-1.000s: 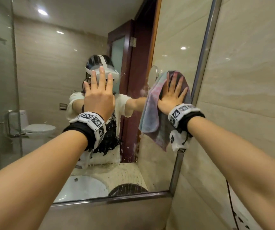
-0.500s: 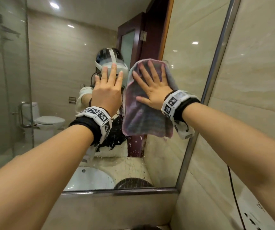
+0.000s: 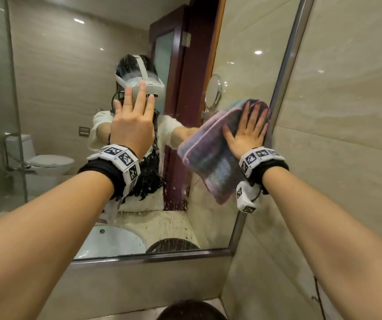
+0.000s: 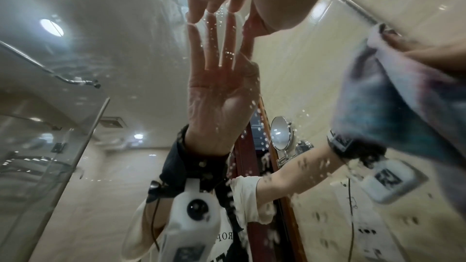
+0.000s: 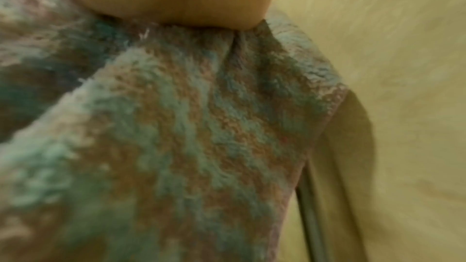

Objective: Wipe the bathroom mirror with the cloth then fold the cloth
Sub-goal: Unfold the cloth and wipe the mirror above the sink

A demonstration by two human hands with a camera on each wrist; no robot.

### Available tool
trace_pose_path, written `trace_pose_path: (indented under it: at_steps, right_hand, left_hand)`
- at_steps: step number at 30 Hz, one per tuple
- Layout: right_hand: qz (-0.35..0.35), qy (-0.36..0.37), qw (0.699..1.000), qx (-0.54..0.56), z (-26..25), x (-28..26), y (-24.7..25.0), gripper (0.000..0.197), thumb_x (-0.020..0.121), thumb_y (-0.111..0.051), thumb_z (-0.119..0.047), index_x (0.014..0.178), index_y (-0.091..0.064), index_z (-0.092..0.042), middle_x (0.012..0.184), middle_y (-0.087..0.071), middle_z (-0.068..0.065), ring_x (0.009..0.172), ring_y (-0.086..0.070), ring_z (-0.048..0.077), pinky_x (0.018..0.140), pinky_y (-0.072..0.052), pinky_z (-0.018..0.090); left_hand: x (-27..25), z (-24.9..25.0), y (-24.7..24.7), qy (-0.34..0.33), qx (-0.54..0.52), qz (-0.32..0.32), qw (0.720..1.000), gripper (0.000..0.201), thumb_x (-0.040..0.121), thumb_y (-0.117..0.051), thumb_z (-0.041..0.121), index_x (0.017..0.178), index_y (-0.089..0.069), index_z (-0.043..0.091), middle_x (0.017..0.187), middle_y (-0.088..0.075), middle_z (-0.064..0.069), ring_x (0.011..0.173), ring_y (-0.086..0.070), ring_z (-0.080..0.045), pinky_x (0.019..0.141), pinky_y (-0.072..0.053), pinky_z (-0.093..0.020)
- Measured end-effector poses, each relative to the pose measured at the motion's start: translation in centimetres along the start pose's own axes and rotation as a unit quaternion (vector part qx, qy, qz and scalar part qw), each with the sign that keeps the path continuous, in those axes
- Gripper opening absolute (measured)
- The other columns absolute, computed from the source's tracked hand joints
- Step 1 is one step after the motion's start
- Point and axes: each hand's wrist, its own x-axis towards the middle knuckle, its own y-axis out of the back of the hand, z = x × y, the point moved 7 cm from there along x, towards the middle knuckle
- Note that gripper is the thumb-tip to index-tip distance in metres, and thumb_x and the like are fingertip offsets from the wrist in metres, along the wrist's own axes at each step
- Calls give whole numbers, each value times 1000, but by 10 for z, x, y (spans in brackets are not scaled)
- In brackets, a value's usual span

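Nearest, the right hand spreads flat, fingers straight, pressing the pink-and-blue terry cloth against the bathroom mirror beside its metal frame edge, likely so the whole palm drives the wipe. The left hand, released and holding nothing, braces fingertips on the glass for balance. Droplets remain lower down, so wiping seems unfinished.

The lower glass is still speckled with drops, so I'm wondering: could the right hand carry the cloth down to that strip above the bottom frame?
Probably yes. The right hand presses the cloth flat near the mirror's right edge, and the droplets lie lower left with nothing in front of the glass; only the left hand is nearby, higher up.
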Motion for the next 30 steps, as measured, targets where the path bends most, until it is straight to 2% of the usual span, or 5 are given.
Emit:
trace_pose_path:
  at_steps: [4,9,17,27,30]
  right_hand:
    - [-59,-8,998,-37,-9,-33,-38,89,92,-34,-55,146,21,-11,155,21,16,142,18,38,115,7,57]
    - [-25,-41,998,-35,-38,-31,-35,83,93,-40,-42,148,14,-12,155,17,18,142,14,40,113,0,63]
    - [32,176,982,-60,-113,5,19,86,90,-34,-60,149,13,-18,156,16,15,142,15,39,109,11,62]
    - [-32,332,932,-140,-137,-58,-35,76,92,-33,-58,149,6,-28,158,12,9,144,15,35,106,17,59]
    - [-34,365,921,-131,-130,-63,-38,72,92,-34,-59,149,3,-33,159,8,5,145,13,30,107,20,54]
  left_hand:
    - [-4,0,2,3,21,18,1000,44,86,-55,3,129,-51,0,144,-37,-24,125,-42,-49,89,-43,-62]
    - [-10,2,3,-10,46,27,999,46,83,-62,7,128,-53,4,143,-40,-20,123,-47,-44,86,-49,-55]
    - [-21,-2,4,-29,50,45,997,45,76,-71,5,120,-62,8,137,-51,-15,116,-57,-35,75,-56,-43]
    - [-57,2,-7,-54,58,46,996,39,86,-46,6,123,-59,4,137,-50,-17,118,-55,-37,82,-54,-43]
    - [-57,1,-9,-57,71,48,995,39,82,-56,4,121,-60,4,136,-51,-17,118,-55,-37,84,-54,-42]
